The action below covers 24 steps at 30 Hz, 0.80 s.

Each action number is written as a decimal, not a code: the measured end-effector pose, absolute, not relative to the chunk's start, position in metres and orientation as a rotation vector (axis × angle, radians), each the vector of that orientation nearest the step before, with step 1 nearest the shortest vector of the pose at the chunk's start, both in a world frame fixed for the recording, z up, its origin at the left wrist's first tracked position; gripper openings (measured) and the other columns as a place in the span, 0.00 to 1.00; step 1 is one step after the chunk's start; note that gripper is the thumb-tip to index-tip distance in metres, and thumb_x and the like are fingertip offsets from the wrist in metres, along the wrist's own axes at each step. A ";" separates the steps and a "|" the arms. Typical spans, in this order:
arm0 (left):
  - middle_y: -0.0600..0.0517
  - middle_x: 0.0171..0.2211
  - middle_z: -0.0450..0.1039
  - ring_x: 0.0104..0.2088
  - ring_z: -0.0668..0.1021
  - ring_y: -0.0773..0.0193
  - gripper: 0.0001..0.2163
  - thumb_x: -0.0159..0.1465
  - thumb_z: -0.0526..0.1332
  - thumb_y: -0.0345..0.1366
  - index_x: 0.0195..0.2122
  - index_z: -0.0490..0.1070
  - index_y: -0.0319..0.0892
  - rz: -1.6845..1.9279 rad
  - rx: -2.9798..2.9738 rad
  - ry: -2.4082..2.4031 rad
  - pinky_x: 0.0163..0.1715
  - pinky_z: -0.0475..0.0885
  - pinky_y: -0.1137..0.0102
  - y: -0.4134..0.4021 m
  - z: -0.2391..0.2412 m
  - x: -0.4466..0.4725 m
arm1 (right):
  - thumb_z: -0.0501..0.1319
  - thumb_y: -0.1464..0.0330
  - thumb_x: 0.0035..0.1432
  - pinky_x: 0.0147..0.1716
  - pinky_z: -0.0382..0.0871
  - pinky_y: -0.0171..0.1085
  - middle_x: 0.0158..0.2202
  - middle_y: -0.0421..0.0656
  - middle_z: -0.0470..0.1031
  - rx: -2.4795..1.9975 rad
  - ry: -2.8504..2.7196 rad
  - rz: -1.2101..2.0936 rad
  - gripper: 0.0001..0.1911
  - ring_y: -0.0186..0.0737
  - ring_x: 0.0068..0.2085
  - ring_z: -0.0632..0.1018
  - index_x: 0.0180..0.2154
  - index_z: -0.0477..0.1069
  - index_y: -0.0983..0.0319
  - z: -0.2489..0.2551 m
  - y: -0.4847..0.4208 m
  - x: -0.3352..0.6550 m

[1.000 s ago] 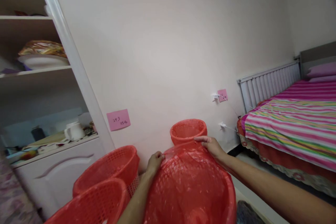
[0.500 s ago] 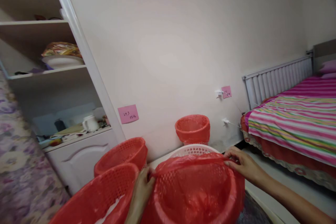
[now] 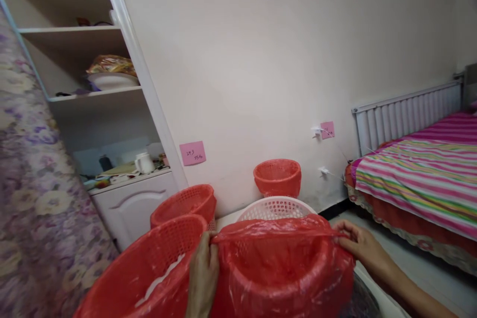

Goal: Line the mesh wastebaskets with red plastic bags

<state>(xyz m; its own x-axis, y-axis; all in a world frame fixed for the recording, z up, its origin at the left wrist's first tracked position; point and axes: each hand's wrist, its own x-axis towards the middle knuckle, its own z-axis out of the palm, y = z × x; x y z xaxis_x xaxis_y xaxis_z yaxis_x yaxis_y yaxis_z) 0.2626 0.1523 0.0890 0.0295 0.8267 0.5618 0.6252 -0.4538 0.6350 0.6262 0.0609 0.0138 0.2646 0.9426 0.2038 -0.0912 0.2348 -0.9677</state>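
Red bin liner (image 3: 283,263) stretched over red basket (image 3: 238,253). Left hand (image 3: 203,273) pinches liner's left edge; right hand (image 3: 359,246) grips its right edge. White basket (image 3: 276,207) just behind liner.

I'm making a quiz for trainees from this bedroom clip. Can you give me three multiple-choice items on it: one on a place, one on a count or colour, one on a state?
1. Where is the white basket?
A. on the bed
B. just behind the basket that the hands hold
C. on the top shelf

2. How many pink notes are stuck on the wall?
A. two
B. none
C. five

3. What is the state of the red bag at the held basket?
A. folded flat on the floor
B. tied shut with a knot
C. stretched open over the rim, gripped at both sides

Answers:
1 B: its white rim shows right beyond the held basket's far edge.
2 A: one note sits near the cabinet, another note near the bed.
3 C: the left hand and right hand each pinch the bag at opposite edges.
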 end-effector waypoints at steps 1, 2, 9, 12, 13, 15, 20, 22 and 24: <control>0.46 0.39 0.74 0.39 0.75 0.52 0.15 0.61 0.49 0.44 0.42 0.67 0.43 1.420 2.069 1.499 0.44 0.68 0.60 0.148 0.094 0.264 | 0.68 0.61 0.46 0.21 0.60 0.31 0.25 0.37 0.73 -1.054 -0.975 0.883 0.13 0.34 0.23 0.70 0.31 0.68 0.59 0.023 0.059 0.625; 0.48 0.37 0.73 0.37 0.74 0.54 0.14 0.60 0.50 0.44 0.41 0.67 0.43 1.447 2.039 1.475 0.42 0.68 0.61 0.144 0.098 0.265 | 0.67 0.62 0.46 0.21 0.61 0.31 0.26 0.37 0.73 -1.012 -0.910 0.877 0.13 0.33 0.23 0.70 0.32 0.68 0.59 0.033 0.057 0.623; 0.52 0.38 0.73 0.42 0.76 0.57 0.13 0.63 0.54 0.48 0.41 0.69 0.46 1.433 1.812 1.158 0.44 0.72 0.66 0.088 0.124 0.297 | 0.71 0.68 0.45 0.43 0.73 0.35 0.40 0.41 0.78 -0.512 -0.730 1.067 0.19 0.39 0.40 0.78 0.40 0.69 0.57 0.104 0.056 0.575; 0.47 0.58 0.69 0.59 0.70 0.52 0.23 0.62 0.60 0.48 0.56 0.64 0.47 1.280 1.951 1.013 0.58 0.67 0.62 0.065 0.118 0.312 | 0.70 0.68 0.48 0.46 0.73 0.40 0.42 0.43 0.78 -0.343 -0.856 1.272 0.18 0.42 0.42 0.79 0.41 0.68 0.57 0.118 0.051 0.532; 0.46 0.65 0.61 0.64 0.65 0.51 0.31 0.59 0.64 0.46 0.62 0.58 0.48 1.229 2.026 1.000 0.61 0.64 0.61 0.060 0.111 0.314 | 0.70 0.68 0.48 0.45 0.73 0.40 0.41 0.42 0.77 -0.299 -0.889 1.335 0.17 0.42 0.41 0.79 0.40 0.68 0.57 0.119 0.048 0.516; 0.48 0.72 0.44 0.70 0.51 0.48 0.45 0.54 0.69 0.38 0.69 0.44 0.53 1.208 2.240 1.037 0.66 0.58 0.54 0.055 0.094 0.311 | 0.71 0.68 0.48 0.40 0.72 0.36 0.37 0.40 0.76 -0.255 -0.936 1.438 0.17 0.38 0.36 0.78 0.38 0.68 0.58 0.118 0.042 0.487; 0.49 0.66 0.62 0.67 0.61 0.56 0.35 0.61 0.54 0.24 0.68 0.50 0.52 1.351 2.741 1.207 0.61 0.67 0.60 0.043 0.058 0.257 | 0.70 0.69 0.49 0.33 0.65 0.27 0.29 0.35 0.71 -0.359 -1.332 1.427 0.10 0.29 0.31 0.73 0.32 0.72 0.62 0.108 0.025 0.440; 0.50 0.55 0.75 0.56 0.76 0.59 0.24 0.64 0.56 0.30 0.62 0.63 0.52 1.290 2.792 1.213 0.53 0.74 0.67 0.032 0.048 0.221 | 0.67 0.69 0.53 0.38 0.67 0.30 0.31 0.39 0.74 -0.375 -1.625 1.211 0.04 0.33 0.35 0.75 0.33 0.76 0.62 0.104 0.019 0.434; 0.50 0.47 0.80 0.50 0.80 0.57 0.14 0.65 0.56 0.40 0.51 0.74 0.52 1.414 2.671 1.412 0.50 0.76 0.66 0.018 0.040 0.184 | 0.65 0.68 0.57 0.41 0.70 0.34 0.36 0.44 0.78 -0.391 -1.775 0.920 0.07 0.37 0.39 0.77 0.37 0.78 0.62 0.095 0.015 0.435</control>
